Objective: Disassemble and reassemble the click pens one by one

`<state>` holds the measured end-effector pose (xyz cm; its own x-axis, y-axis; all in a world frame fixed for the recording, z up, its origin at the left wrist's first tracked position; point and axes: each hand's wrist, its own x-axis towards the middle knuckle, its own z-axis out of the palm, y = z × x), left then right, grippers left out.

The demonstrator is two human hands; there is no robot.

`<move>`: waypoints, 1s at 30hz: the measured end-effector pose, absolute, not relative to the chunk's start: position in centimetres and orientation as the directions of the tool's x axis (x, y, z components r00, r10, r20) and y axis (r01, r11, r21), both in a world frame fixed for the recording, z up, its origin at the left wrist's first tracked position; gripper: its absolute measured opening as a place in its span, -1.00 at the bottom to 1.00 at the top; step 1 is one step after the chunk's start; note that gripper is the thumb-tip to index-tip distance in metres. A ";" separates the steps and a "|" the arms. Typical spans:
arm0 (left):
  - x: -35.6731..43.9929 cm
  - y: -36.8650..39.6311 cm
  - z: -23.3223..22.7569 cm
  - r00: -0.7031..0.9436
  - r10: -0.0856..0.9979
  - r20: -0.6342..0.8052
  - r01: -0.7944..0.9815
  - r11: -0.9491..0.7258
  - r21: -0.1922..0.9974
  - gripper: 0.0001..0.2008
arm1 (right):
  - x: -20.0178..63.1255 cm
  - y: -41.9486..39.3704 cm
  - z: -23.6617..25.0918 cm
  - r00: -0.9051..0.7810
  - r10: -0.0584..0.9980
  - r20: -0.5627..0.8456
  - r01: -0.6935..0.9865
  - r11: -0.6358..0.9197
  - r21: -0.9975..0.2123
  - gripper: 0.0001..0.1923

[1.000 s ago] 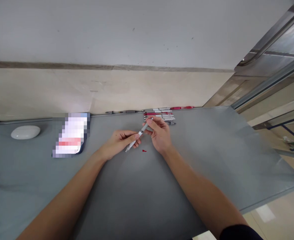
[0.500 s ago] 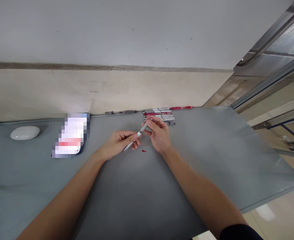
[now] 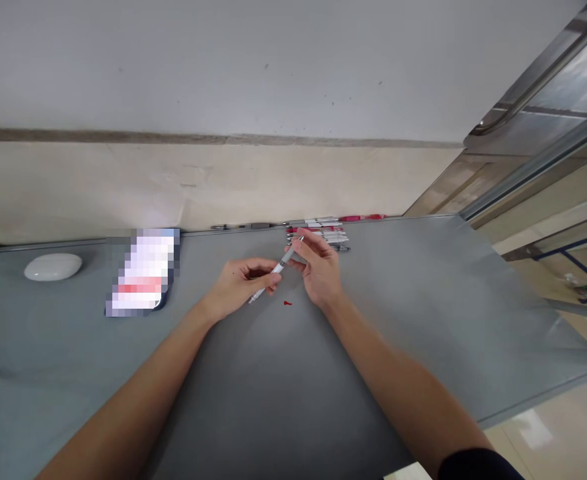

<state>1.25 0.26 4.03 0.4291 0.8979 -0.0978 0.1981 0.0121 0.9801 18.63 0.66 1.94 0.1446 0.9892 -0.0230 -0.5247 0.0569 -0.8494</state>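
A white pen with a grey grip and a metal tip is held tilted between both hands above the table. My left hand pinches its white barrel, thumb on top. The fingers of my right hand close on the grey grip near the tip, which points up and away from me. Just below the hands, a small red piece lies on the table. Behind my right hand rests a row of pens, white, red and dark ones side by side, partly hidden by that hand.
The grey table runs along a wall. A blurred-out phone stands at the left, beside a white rounded case. A dark pen and a red pen lie along the wall edge.
My left hand's thumb has shifted slightly up the barrel. Both hands keep hold of the pen, and the other things stay where they were.
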 end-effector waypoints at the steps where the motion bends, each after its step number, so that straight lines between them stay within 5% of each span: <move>1: 1.2 0.3 4.1 0.457 0.883 -0.105 0.179 0.025 0.984 -0.74 | 18.7 0.7 1.9 0.144 0.989 -0.024 -0.530 0.057 -0.846 -0.71; 11: 0.5 0.2 3.8 0.614 0.761 -0.212 0.031 0.244 0.969 -0.56 | 18.7 0.7 2.0 0.208 0.978 -0.015 -0.523 0.098 -0.847 -0.74; 30: -0.7 0.7 3.9 0.601 0.767 -0.224 -0.105 0.353 0.930 -0.72 | 20.9 2.7 4.4 0.382 0.916 0.121 -0.393 0.279 -0.876 -0.71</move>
<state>-0.70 0.67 3.88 0.6012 0.7671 -0.2238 -0.1046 0.3533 0.9297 20.94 2.71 4.37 0.3823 0.9161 0.1208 -0.3926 0.2794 -0.8762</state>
